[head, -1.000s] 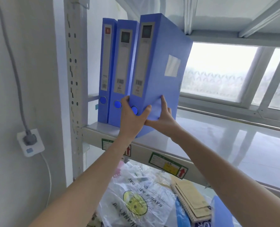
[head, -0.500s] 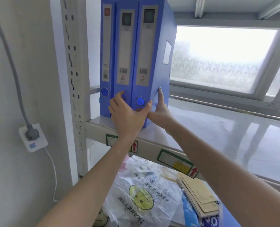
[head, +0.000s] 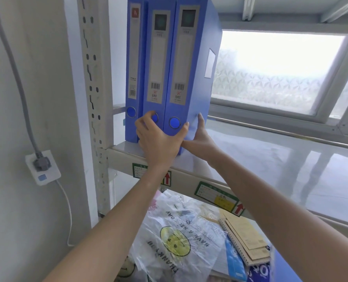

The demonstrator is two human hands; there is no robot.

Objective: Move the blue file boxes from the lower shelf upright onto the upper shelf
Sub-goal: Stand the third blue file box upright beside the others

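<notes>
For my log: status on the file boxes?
Left hand at front, right hand flat on side of third file box. Three upright on upper shelf. Nothing blocking.

Crumpled clear plastic bag with yellow smiley face (head: 175, 220) is displaying upside-down black print "HAVE A NICE DAY" and "THANK YOU"; red arrow stickers (head: 238, 209) are marking cream metal shelf beam (head: 189, 178).

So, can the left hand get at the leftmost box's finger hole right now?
Probably yes: the left hand touches the middle box right beside it, and that finger hole faces out uncovered.
</notes>
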